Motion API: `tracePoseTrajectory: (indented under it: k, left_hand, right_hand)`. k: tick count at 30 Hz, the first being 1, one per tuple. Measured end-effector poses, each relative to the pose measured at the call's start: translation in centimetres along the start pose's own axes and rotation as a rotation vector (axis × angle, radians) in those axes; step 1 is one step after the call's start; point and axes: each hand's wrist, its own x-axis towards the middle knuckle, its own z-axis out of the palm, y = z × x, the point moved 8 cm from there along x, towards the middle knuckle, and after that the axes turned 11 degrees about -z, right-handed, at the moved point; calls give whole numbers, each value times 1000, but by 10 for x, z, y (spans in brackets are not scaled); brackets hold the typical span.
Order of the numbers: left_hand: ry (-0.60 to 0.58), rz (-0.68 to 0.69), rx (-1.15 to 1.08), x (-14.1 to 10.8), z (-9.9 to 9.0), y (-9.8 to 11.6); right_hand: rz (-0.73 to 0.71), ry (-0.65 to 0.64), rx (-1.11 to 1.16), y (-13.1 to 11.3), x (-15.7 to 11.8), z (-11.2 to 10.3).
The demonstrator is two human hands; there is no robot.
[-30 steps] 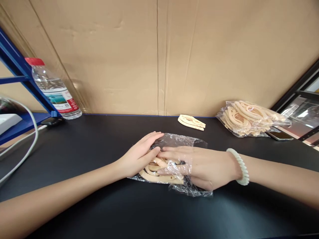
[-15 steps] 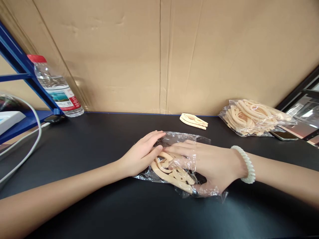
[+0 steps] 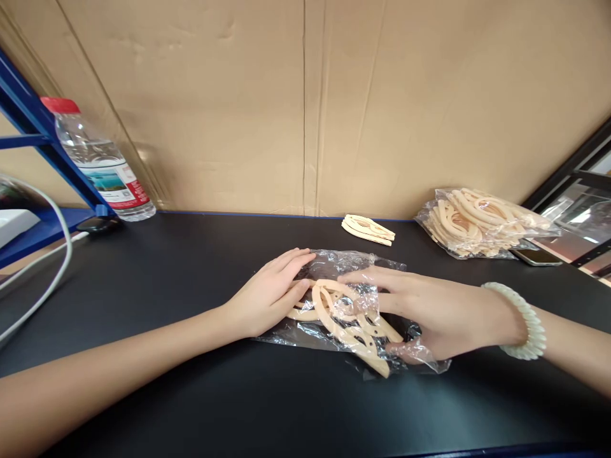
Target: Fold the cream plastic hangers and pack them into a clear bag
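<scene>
A clear plastic bag (image 3: pixel 305 334) lies on the black table, with pale curved wooden pieces (image 3: pixel 334 321) in and around its open side. My left hand (image 3: pixel 270 292) rests flat on the bag's left part, fingers stretched out. My right hand (image 3: pixel 420 305), wearing a pale beaded bracelet (image 3: pixel 522 321), is partly inside the bag's right opening. Its fingers are spread, with fingertips over the wooden pieces. Film covers part of those fingers. One curved piece points down and right past the bag's lower edge.
Behind the bag lies a small stack of wooden pieces (image 3: pixel 367 230). A full bag of similar pieces (image 3: pixel 477 222) sits at the back right beside a phone (image 3: pixel 537 256). A water bottle (image 3: pixel 107 172) and white cable (image 3: pixel 64 254) are at the left.
My right hand has drawn back to the right and its fingers have spread. The wooden pieces beneath it have shifted right and turned. My left hand has stayed nearly still.
</scene>
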Motion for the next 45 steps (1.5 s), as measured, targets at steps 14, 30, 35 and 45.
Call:
tracePoseTrajectory:
  k: [14, 30, 35, 45]
  left_hand:
    - [-7, 6, -1, 0, 0, 1]
    - [6, -6, 24, 0, 0, 0]
    - [13, -7, 24, 0, -2, 0]
    - [12, -10, 22, 0, -3, 1]
  right_hand:
    - [121, 547, 122, 24, -33, -39]
    - [16, 919, 116, 6, -61, -72]
    - [-4, 962, 43, -5, -69, -88]
    - [39, 1223, 119, 9, -99, -124]
